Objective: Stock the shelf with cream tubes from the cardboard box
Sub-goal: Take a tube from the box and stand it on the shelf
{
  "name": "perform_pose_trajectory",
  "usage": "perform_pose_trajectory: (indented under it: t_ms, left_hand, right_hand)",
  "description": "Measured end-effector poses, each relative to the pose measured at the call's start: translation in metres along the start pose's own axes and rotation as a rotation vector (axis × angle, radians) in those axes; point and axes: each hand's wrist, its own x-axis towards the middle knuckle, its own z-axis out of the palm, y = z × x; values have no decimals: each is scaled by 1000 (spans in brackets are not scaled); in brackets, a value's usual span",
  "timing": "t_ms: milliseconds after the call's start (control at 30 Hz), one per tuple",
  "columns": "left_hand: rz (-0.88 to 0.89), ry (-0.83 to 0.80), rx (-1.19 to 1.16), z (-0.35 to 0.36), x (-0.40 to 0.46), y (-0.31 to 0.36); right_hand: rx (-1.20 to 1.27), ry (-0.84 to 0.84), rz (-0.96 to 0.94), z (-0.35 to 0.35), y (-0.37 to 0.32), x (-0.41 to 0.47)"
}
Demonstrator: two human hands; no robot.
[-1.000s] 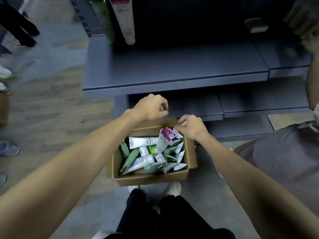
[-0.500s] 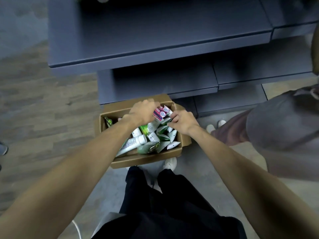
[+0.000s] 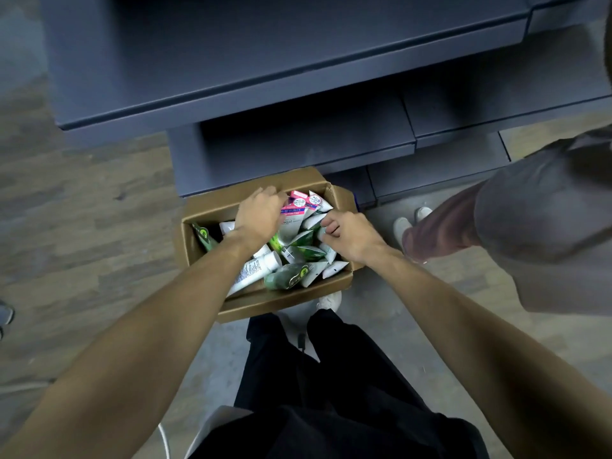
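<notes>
— Both hands have sunk deeper into the cardboard box [image 3: 265,301]; left hand [image 3: 260,217] grips the pink tube [image 3: 299,204].
— Right hand [image 3: 347,236]?
— Fingers curled among tubes, grasp unclear. Shelf [image 3: 265,94] unstocked.

Matt brown cardboard box [image 3: 198,246], glossy plastic cream tubes [image 3: 255,268], smooth matt grey shelf [image 3: 265,67], wood-look floor [image 3: 82,226]
</notes>
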Motion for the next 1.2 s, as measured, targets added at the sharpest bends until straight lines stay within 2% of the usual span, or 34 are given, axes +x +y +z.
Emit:
perform_pose_trajectory:
  t_ms: [100,267,567,733,900,1200]
  left_hand:
    - [-124,-84,-122,3,-3,0]
    - [-249,-32,-311,11,-12,-3]
    - [-227,76,-418,-31,-39,-32]
    - [-213,174,-427,-84,-51,-42]
    - [-200,247,-422,-142,-61,-49]
    - [-129,339,-369,-213,-79,-50]
  right_hand:
    - [-36,-10,4,4,-4,-1]
    - [-100,-19,38,7,-10,-5]
    - [-401,44,98,6,-47,0]
    - [-332,-31,-22,3,-81,12]
    - [-180,-28,-172,-13,-124,17]
    - [-7,102,-443,-45,-170,3]
